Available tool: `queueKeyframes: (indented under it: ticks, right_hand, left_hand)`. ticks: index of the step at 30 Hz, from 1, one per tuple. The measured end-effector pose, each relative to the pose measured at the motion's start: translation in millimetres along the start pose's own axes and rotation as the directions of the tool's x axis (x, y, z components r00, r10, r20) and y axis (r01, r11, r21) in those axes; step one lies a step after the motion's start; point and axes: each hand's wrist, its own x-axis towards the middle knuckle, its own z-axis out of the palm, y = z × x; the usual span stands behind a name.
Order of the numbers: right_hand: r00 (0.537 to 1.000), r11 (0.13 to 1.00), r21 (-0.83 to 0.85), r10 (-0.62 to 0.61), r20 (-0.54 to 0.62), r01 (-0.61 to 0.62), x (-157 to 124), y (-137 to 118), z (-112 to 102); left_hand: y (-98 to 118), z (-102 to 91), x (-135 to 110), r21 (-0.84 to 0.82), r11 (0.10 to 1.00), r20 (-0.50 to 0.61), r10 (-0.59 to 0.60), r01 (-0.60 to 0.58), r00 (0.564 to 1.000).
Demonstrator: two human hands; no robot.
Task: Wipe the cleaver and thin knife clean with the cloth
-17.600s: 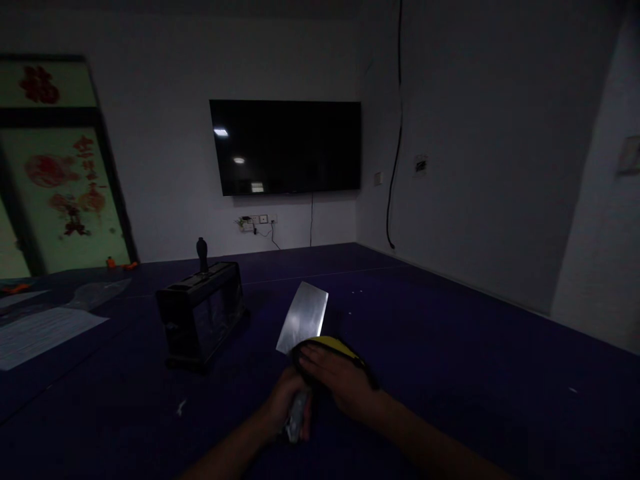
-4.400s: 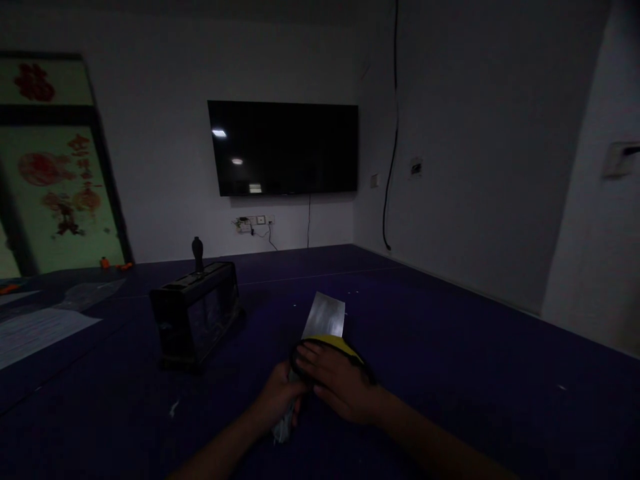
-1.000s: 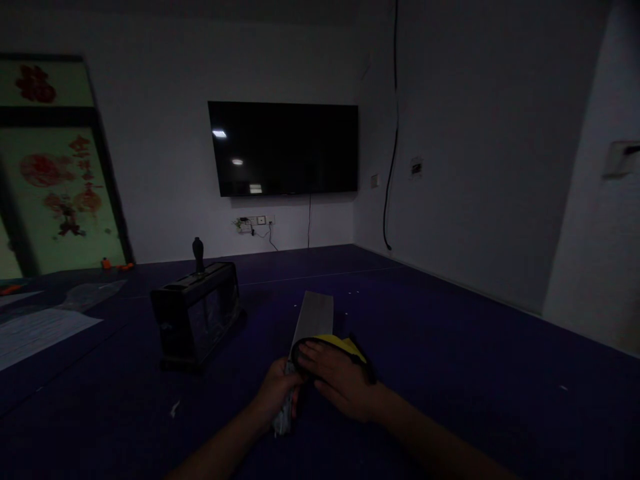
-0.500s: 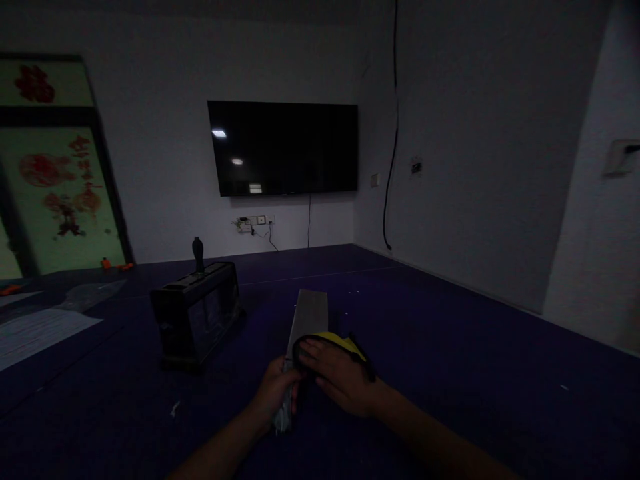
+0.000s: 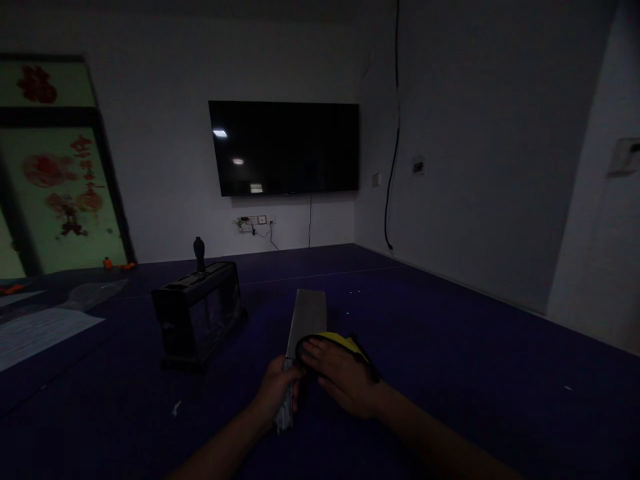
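Note:
A long, flat grey bar-shaped object (image 5: 309, 313) points away from me over the purple surface. Its near end looks crumpled or wrapped. Around its near part my left hand (image 5: 276, 389) is closed, the thumb lying across the top. My right hand (image 5: 345, 380) is closed over a rounded yellow-and-black object (image 5: 337, 339), pressing it against the grey piece from the right. The palm and fingers hide most of that object, so I cannot make out its kind. To the left stands a black box with a clear front (image 5: 215, 320) and an upright black knob handle (image 5: 199, 255).
White sheets of paper (image 5: 45, 333) and a clear plastic bag (image 5: 95, 293) lie at far left. Small orange items (image 5: 108, 263) sit behind them. White scraps (image 5: 176, 408) dot the purple surface (image 5: 450, 373). A television (image 5: 285, 150) hangs on the back wall.
The view has shifted very slightly. Both hands keep their hold in nearly the same place, with the right hand a touch further right.

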Motion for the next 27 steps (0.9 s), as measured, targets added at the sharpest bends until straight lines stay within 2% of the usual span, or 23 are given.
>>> queueKeyframes:
  ticks: [6, 9, 23, 27]
  right_hand:
    - [1.000, 1.000, 0.017, 0.014, 0.013, -0.015, 3, -6, 3]
    - [1.000, 1.000, 0.012, 0.008, 0.020, -0.008, 4, -5, 4]
    - [0.991, 0.995, -0.031, 0.096, -0.096, -0.100, 1, 11, 2]
    - [0.994, 0.996, -0.026, 0.085, -0.076, -0.087, -2, 11, 2]
  left_hand:
    - [-3, 5.3, -3, 0.175, 0.985, 0.092, -0.015, -0.001, 0.996]
    - [-1, 7.1, -3, 0.196, 0.981, 0.100, -0.015, -0.005, 0.995]
    - [-2, 2.2, 1, 0.038, 0.999, -0.032, -0.001, 0.002, 1.000]
    - [-3, 0.8, 2, 0.022, 1.000, -0.036, -0.001, 0.002, 0.999]
